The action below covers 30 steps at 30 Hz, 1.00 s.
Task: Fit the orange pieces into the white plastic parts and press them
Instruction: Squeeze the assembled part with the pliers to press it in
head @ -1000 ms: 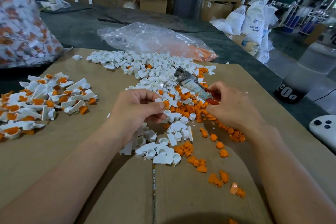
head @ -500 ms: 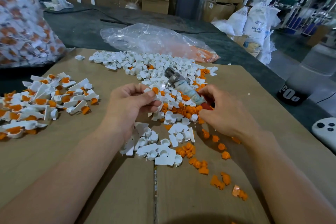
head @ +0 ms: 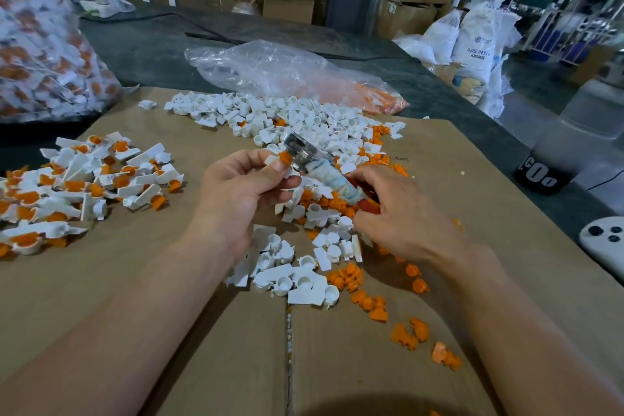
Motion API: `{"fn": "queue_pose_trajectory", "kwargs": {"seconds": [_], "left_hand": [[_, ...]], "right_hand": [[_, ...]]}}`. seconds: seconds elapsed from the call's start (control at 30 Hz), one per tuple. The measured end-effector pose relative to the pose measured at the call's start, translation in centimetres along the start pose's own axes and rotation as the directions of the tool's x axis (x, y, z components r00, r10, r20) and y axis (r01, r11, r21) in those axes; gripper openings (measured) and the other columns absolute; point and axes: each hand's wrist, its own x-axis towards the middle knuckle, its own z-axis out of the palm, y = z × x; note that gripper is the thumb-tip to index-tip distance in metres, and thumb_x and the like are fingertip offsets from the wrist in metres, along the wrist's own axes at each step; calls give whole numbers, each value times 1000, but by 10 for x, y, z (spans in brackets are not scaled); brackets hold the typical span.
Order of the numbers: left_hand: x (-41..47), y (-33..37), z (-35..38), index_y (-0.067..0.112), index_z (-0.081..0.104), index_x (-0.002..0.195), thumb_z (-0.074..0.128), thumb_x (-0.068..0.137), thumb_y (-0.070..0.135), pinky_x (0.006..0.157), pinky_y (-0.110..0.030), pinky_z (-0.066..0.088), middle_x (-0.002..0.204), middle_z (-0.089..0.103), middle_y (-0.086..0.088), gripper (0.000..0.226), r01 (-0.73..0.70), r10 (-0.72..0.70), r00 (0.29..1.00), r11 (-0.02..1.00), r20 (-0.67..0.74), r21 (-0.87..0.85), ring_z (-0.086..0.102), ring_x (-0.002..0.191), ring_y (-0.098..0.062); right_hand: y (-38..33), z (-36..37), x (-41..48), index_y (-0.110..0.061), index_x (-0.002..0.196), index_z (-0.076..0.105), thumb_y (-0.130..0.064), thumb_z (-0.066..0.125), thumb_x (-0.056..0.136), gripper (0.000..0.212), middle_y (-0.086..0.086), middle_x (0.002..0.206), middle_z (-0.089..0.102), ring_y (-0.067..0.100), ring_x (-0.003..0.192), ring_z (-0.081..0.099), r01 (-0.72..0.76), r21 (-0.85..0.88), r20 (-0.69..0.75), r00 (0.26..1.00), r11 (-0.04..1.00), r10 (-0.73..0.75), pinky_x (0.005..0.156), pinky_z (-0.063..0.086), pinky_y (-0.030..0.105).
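My left hand [head: 248,186] pinches a white plastic part with an orange piece [head: 285,157] seated in it, raised above the cardboard. My right hand [head: 401,216] grips a tape-wrapped pressing tool [head: 320,165] by its red handle; the tool's metal head sits against the orange piece. Loose white parts [head: 297,118] spread across the cardboard behind and below my hands. Loose orange pieces [head: 368,300] trail off to the lower right. A pile of fitted white-and-orange parts [head: 87,179] lies at the left.
The cardboard sheet [head: 169,280] covers a dark table. A clear bag [head: 287,74] holding orange pieces lies behind the piles. A big bag of fitted parts [head: 44,44] stands at far left. A white controller [head: 604,243] and a dark bottle [head: 543,172] sit at the right.
Both hands rose from the pile. My left hand lifted the white part with the orange piece, and my right hand swung the tool's metal head up against it.
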Motion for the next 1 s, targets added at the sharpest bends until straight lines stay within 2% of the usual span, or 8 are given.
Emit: {"fn": "queue_pose_trajectory", "kwargs": {"seconds": [0.23,0.37,0.43,0.53,0.73,1.0], "left_hand": [[-1,-1,1,8,56,72,62,61,10,46,-16,50,55,65,2,13,-13,13,1000,1000,14,-8,65,54,-10],[-2,-1,1,7,56,71,61,59,10,46,-16,50,55,64,1,14,-25,25,1000,1000,19,-13,65,53,-10],[-3,-1,1,7,56,71,61,59,9,46,-16,50,54,64,1,13,-30,31,999,999,15,-16,65,52,-10],[-2,-2,1,7,56,70,61,66,4,47,-16,51,54,63,0,7,-33,33,999,999,11,-17,64,52,-11],[-2,-4,0,7,56,70,56,81,-7,47,-16,50,54,63,0,17,-45,46,999,999,-24,15,64,51,-11],[-2,-4,1,6,55,70,54,83,-10,48,-17,51,54,63,0,21,-56,59,997,997,-53,50,64,51,-11]], "right_hand": [[0,1,0,-18,100,49,-20,55,79,22,-3,88,49,11,77,43,12,-19,46,999,1000,-11,62,34,20],[-1,-1,-2,-25,91,47,-30,46,69,23,-12,75,45,3,68,41,29,-20,40,999,999,-28,54,27,19],[-1,-1,-3,-26,90,48,-23,52,74,17,-12,71,45,2,64,41,29,8,31,999,1000,-29,52,28,19],[-1,0,-3,-20,96,53,-14,55,78,19,-8,74,51,8,67,45,23,18,39,999,1000,-24,57,36,24],[-1,5,-1,-20,95,53,-17,55,78,18,-7,78,52,12,72,47,23,6,51,998,1000,-23,62,41,31],[-2,5,-1,-21,92,55,-14,56,80,14,-4,73,54,10,64,47,9,30,39,999,1000,-10,55,38,29]]}}
